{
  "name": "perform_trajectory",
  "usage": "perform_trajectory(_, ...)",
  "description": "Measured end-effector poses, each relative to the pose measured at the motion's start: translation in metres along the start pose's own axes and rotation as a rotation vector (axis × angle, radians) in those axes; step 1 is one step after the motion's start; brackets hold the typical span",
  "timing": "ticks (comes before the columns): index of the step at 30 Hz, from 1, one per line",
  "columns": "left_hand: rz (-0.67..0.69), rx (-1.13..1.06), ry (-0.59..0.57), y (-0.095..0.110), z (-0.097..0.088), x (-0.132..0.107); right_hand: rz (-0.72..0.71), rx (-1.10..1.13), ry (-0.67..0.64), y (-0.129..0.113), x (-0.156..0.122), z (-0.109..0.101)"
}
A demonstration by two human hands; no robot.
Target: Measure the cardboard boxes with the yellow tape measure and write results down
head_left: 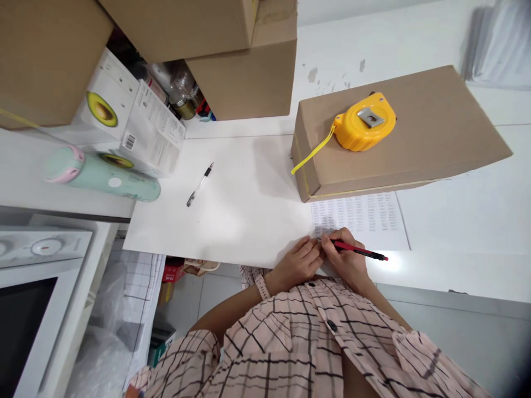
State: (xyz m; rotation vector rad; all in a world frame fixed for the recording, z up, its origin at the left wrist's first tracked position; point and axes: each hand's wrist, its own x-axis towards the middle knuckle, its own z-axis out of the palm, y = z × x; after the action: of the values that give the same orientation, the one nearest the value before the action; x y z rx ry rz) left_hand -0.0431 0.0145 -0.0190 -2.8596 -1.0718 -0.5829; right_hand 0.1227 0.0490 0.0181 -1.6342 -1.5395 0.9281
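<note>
Right hand (345, 257) pinches red-black pen (360, 251) near its tip, at near-left corner of the paper (384, 224); pen likely light, stiff, best gripped low. Left hand (296, 263) beside, half-open, nothing seen held.

Probably a home or a small office; which, I cannot tell. A knobbed appliance (33, 298) stands past the worktop's (240, 193) front left corner, a bottle (112, 176) and avocado box (155, 124) by its left edge, cartons (244, 85) behind, a printed sheet (375, 224) near the front edge.
</note>
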Motion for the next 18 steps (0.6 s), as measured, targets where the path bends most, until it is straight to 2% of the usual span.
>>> perform_trajectory(10, -0.012, -0.016, -0.008, 0.0001, 0.0018, -0.0017, -0.006, 0.02, 0.005, -0.008, 0.0019, -0.0006)
perform_trajectory(18, -0.007, -0.034, -0.047, -0.0005, 0.0021, -0.0024, -0.005, -0.012, 0.028, -0.0006, 0.0011, 0.0)
